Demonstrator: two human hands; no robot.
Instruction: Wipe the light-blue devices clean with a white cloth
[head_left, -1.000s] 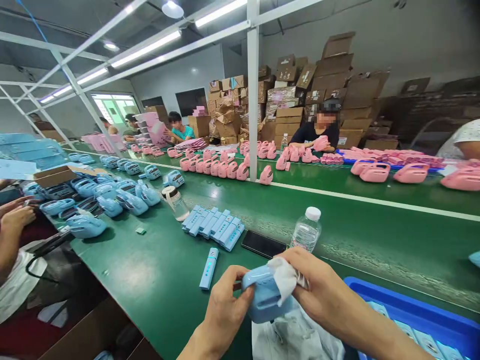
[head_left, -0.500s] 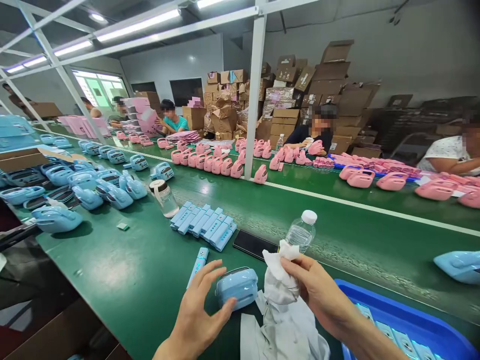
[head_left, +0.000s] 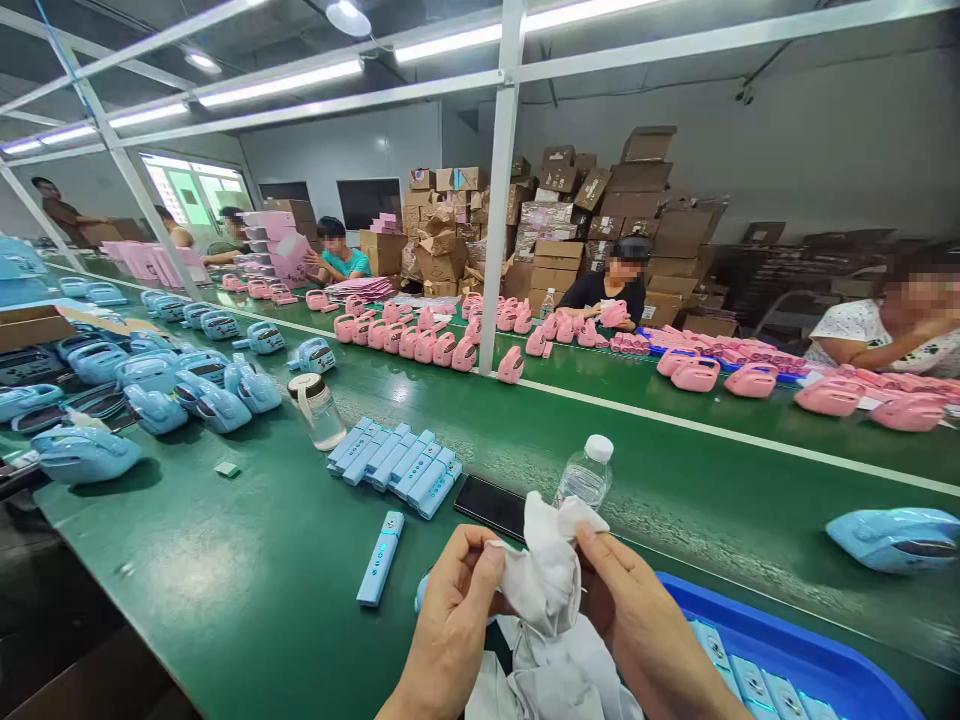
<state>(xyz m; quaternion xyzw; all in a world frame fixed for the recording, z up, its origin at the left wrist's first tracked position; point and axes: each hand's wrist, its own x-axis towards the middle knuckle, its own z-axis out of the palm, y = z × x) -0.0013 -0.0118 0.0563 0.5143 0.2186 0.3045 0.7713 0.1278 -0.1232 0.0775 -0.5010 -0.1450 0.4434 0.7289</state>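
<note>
Between my two hands a white cloth [head_left: 546,575] is held up in a crumpled bunch. My left hand [head_left: 457,610] pinches its left edge, and my right hand [head_left: 637,610] pinches a corner on the right. More pale cloth [head_left: 562,675] lies on the table below. Behind my left hand, a light-blue plastic casing [head_left: 422,592] is almost wholly hidden. A light-blue stick-shaped piece with buttons [head_left: 381,558] lies alone to the left. Just beyond the cloth are a black phone [head_left: 491,503] and a clear bottle with a white cap [head_left: 586,475].
A blue tray [head_left: 810,640] with light-blue pieces sits at the right. Several button sticks [head_left: 394,465] lie beside a water jar [head_left: 318,412]. Blue casings [head_left: 180,385] crowd the left; pink casings [head_left: 409,335] line the far side, where co-workers [head_left: 619,280] sit.
My left hand has moved from beside the blue casing to the cloth and now grips its left edge. My right hand still holds the cloth. The view has shifted slightly.
</note>
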